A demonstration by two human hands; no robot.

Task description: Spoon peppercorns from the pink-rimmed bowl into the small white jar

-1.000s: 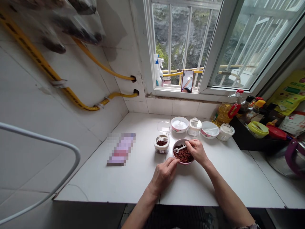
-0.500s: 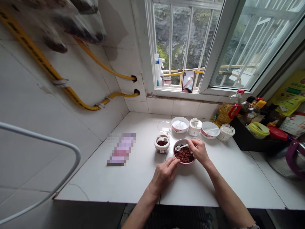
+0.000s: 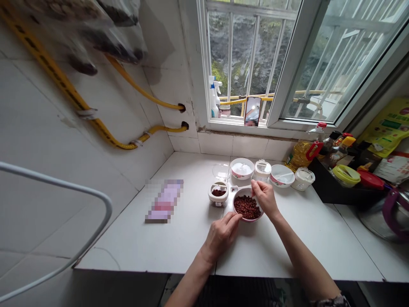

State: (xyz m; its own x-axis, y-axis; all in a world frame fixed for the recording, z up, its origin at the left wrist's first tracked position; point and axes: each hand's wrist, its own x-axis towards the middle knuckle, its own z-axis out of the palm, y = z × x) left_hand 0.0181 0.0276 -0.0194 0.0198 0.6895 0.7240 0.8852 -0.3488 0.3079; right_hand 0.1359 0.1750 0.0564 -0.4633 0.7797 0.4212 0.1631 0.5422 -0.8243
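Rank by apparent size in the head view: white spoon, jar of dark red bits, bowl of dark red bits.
1. Bowl of dark red bits
2. Jar of dark red bits
3. White spoon, partly hidden by the right hand

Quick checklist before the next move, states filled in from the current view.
1. Left hand steadying bowl at its near-left rim: ok.
2. Right hand holding spoon by its handle: ok.
3. Bowl upright, dark red granules inside: ok.
4. Jar left of bowl, lid swung open: ok.
5. Spoon head over granules: not ok, it is beyond the bowl's far-left rim, near the jar.
6. Spoon's load: cannot tell, too small.
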